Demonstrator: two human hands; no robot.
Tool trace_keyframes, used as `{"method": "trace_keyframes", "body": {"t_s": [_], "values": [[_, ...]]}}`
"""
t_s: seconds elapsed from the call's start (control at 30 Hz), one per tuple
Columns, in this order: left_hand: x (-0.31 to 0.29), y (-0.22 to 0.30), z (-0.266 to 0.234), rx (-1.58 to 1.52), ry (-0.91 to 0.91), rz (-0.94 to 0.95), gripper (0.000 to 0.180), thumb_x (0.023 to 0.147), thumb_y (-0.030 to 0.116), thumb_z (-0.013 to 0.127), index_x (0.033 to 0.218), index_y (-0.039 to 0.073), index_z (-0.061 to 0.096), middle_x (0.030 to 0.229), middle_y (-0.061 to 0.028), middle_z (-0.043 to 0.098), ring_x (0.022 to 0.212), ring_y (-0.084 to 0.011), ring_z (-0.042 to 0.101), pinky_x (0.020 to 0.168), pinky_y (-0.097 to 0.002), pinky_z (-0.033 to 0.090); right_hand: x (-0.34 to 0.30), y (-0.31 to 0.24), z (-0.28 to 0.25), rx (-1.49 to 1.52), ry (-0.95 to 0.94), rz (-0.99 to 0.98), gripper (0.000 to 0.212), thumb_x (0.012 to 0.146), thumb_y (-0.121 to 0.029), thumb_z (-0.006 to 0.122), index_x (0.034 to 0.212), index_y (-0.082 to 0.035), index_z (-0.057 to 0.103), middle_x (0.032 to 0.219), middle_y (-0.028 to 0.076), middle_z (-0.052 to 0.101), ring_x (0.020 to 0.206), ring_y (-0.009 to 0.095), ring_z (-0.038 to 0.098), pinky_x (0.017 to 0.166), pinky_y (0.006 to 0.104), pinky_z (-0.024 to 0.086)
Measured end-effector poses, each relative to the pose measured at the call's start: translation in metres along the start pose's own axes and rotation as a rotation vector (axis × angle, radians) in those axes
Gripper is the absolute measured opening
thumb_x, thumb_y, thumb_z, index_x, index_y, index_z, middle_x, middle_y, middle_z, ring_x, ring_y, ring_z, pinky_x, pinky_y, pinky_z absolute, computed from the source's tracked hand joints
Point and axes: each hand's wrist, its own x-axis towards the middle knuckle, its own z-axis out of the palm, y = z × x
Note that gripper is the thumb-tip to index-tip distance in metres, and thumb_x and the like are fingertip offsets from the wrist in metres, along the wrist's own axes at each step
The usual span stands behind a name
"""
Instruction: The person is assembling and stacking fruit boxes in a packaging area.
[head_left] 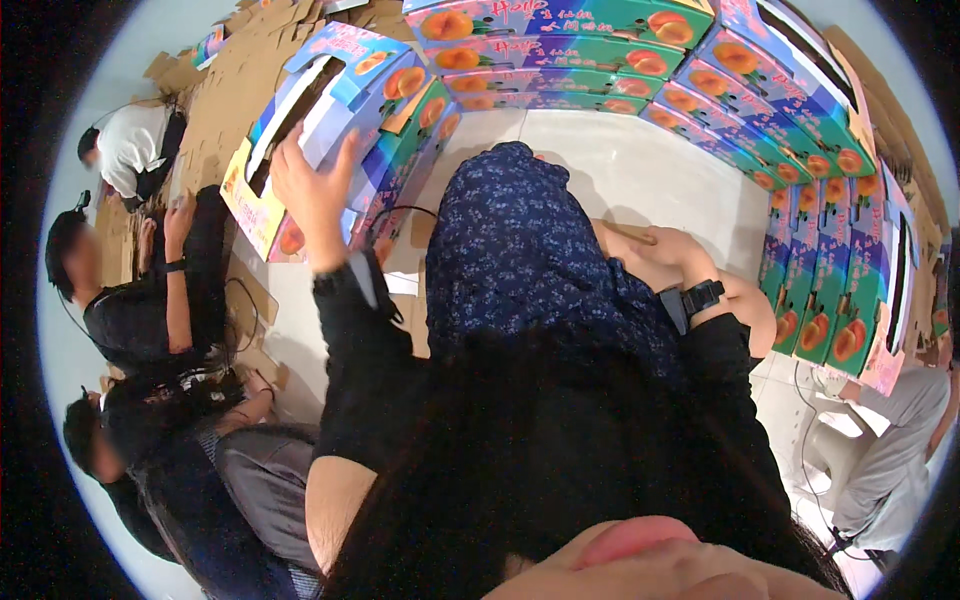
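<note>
At the left stands a carton [362, 100] printed with peaches in blue, pink and green, a long dark slot along its top. Over this top lies my left hand [315, 190], thumb apart and fingers stretched toward the slot's edge. My right hand [645, 250] is lower and further right, resting by my bare knee, its fingers loosely extended with no object visible in them. A dark strapped device sits on the right wrist. Dark blue flowered cloth [510, 235] covers my lap between the hands.
Stacked peach cartons [560, 55] line the far side, and further stacked cartons [835, 255] stand to the right. Flattened brown cardboard [215, 95] spreads at the far left. Several people sit nearby, including one in white [135, 150] and one in grey trousers [895, 460]. A cable [800, 420] trails across the floor.
</note>
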Motion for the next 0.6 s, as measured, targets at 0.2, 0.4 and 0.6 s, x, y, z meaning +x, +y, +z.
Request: {"method": "trace_keyframes", "body": {"t_s": [0.2,0.4,0.6], "values": [[0.028,-0.061,0.027,0.286,-0.630,-0.124,0.109,0.054,0.070,0.074,0.136,0.004,0.045,0.124,-0.0263,0.054,0.117,-0.0384,0.052,0.098,-0.0453,0.041,0.009,0.015,0.010,0.017,0.013,-0.011,0.058,0.080,-0.056,0.057,0.111,-0.007,0.065,0.106,0.022,0.066,0.099,0.037,0.062,0.085,0.0401,0.048],[0.007,-0.045,-0.002,0.281,-0.318,-0.076,0.102,0.053,0.067,0.076,0.131,0.006,0.049,0.110,-0.0231,0.058,0.106,-0.0399,0.055,0.090,-0.0492,0.043,0.011,0.018,0.016,0.042,0.066,0.004,0.055,0.079,-0.052,0.058,0.110,-0.007,0.065,0.103,0.022,0.066,0.096,0.038,0.063,0.084,0.0398,0.048],[-0.049,-0.011,-0.074,0.185,0.067,0.074,0.095,0.049,0.046,0.084,0.130,0.010,0.051,0.108,-0.0159,0.049,0.102,-0.0359,0.047,0.094,-0.0518,0.036,0.006,0.011,0.003,0.081,0.213,-0.111,0.043,0.081,-0.035,0.064,0.110,-0.005,0.065,0.100,0.019,0.068,0.093,0.033,0.065,0.081,0.0376,0.050]]}}
